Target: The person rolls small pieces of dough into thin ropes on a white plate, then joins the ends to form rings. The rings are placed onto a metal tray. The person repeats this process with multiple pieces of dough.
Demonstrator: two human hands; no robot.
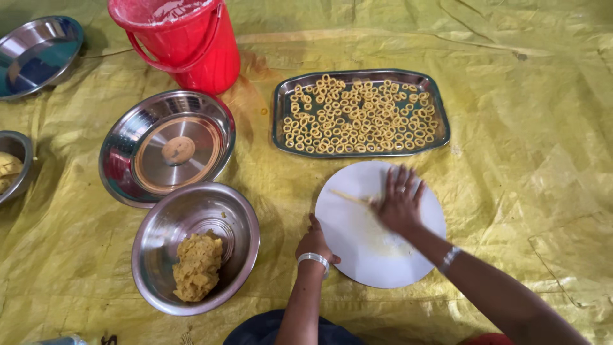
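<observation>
We see the right hand spread flat, palm down, on a thin dough strand that runs leftward across the round white board; the left hand, fingers curled, grips that board's near-left edge; a tray of dough rings lies just beyond.

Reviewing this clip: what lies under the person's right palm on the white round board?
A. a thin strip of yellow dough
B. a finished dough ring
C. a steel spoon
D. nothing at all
A: the right hand presses flat on the white round board, and a thin strip of yellow dough sticks out from under it.
</observation>
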